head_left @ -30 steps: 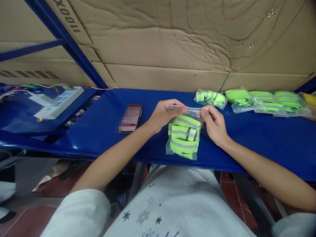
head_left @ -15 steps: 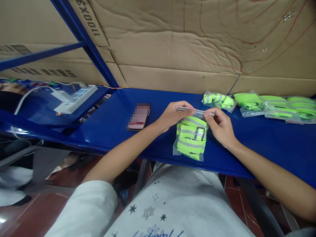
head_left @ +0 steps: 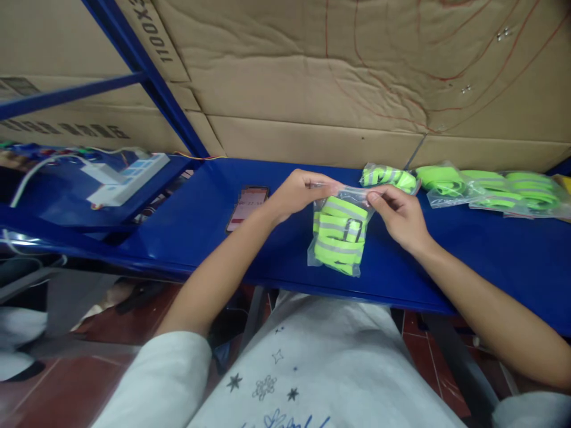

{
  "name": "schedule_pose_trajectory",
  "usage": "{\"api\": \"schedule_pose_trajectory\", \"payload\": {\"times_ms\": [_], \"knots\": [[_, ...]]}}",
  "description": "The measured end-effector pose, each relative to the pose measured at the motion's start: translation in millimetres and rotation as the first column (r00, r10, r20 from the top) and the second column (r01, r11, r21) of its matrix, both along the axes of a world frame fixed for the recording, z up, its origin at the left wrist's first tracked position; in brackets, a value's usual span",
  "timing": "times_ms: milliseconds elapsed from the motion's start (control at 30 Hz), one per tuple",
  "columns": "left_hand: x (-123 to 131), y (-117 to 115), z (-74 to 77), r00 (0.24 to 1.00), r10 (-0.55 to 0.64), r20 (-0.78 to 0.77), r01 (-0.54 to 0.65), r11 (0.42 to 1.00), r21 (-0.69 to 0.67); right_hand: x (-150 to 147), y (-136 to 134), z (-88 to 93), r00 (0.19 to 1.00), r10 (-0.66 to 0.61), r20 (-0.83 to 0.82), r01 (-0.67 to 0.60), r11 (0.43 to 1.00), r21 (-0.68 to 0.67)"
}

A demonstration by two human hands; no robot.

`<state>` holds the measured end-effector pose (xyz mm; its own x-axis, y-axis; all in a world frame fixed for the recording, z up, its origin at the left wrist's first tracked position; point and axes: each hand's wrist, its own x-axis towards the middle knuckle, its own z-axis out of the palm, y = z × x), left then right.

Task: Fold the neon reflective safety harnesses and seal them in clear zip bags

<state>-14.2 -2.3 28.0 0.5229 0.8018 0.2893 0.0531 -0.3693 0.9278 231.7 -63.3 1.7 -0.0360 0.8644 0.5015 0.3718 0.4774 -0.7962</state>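
A clear zip-lock bag hangs between my two hands over the front part of the blue table. Folded inside it is a neon-yellow reflective strap with grey stripes and a dark buckle. My left hand pinches the bag's top edge near its middle, thumb against fingers. At the top right corner, my right hand grips the same edge between thumb and bent fingers. The top edge is drawn straight between them.
Several bagged neon straps lie in a row along the back right of the blue table. A phone rests left of my hands. Further left are a white power strip and a blue metal frame. Cardboard stands behind.
My left hand has slid left along the bag's top edge, widening the gap between my hands. The whole view has shifted slightly, and both hands still hold the bag.
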Motion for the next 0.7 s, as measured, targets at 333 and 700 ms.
{"api": "schedule_pose_trajectory", "payload": {"times_ms": [333,700], "knots": [[-10,34,-18.5,0.994,-0.097,-0.058,0.098,0.995,0.008,18,18,-10.5,0.996,0.078,-0.051,-0.084,0.989,-0.120],[18,6,-31.8,0.948,-0.223,0.227,0.304,0.847,-0.437,4,7,-7.0,0.926,-0.103,-0.363,0.089,0.995,-0.053]]}}
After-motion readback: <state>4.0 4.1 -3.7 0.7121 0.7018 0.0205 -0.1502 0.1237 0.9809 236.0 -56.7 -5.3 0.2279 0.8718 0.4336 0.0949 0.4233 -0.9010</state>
